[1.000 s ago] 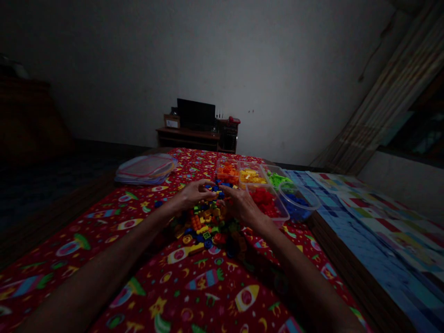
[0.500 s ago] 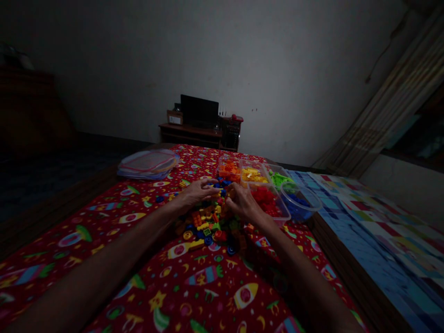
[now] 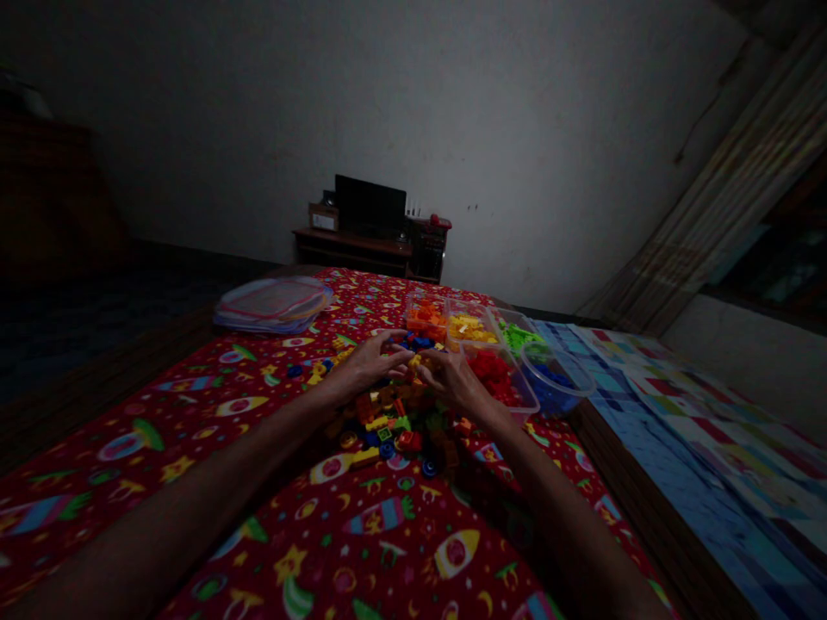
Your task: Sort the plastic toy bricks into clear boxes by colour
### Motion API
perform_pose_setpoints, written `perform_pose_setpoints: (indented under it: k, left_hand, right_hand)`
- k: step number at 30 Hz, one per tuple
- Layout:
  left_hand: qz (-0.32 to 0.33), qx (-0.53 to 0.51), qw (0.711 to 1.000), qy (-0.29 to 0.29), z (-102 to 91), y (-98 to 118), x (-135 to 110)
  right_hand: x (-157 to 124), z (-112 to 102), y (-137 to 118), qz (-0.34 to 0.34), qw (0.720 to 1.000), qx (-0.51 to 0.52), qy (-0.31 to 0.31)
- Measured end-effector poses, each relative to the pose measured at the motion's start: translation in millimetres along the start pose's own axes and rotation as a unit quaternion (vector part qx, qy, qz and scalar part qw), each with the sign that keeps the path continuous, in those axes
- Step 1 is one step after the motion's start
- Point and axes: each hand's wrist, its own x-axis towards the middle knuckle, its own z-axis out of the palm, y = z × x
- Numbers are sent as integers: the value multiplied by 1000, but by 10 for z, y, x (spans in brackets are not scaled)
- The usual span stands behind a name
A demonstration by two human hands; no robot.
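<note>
Loose bricks [image 3: 386, 430] were heaped on the red cloth [image 3: 336, 560], beneath and between the left hand [image 3: 368, 363] and right hand [image 3: 457, 381]. Their fingers were loosely curled; whether any piece was gripped could not be told. Picking-through seemed under way; one brick apparently needed isolating next.

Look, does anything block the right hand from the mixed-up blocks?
Nothing visible does: the right hand is at the pile of mixed blocks. The clear box of red blocks stands to the right of the pile, not between them.
</note>
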Motion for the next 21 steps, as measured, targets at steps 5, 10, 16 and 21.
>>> perform_pose_setpoints:
  k: [5, 10, 16, 21]
  left_hand:
    - [41, 81, 994, 55, -143, 123, 28]
    - [42, 128, 990, 49, -312, 173, 26]
    - [65, 219, 973, 22, -442, 53, 105]
    - [54, 345, 933, -80, -448, 60, 74]
  right_hand:
    - [129, -219, 414, 58, 989, -111, 83]
    - [509, -535, 836, 179, 957, -178, 140]
    - [589, -483, 667, 162, 959, -142, 184]
    - [415, -204, 199, 89, 990, -94, 58]
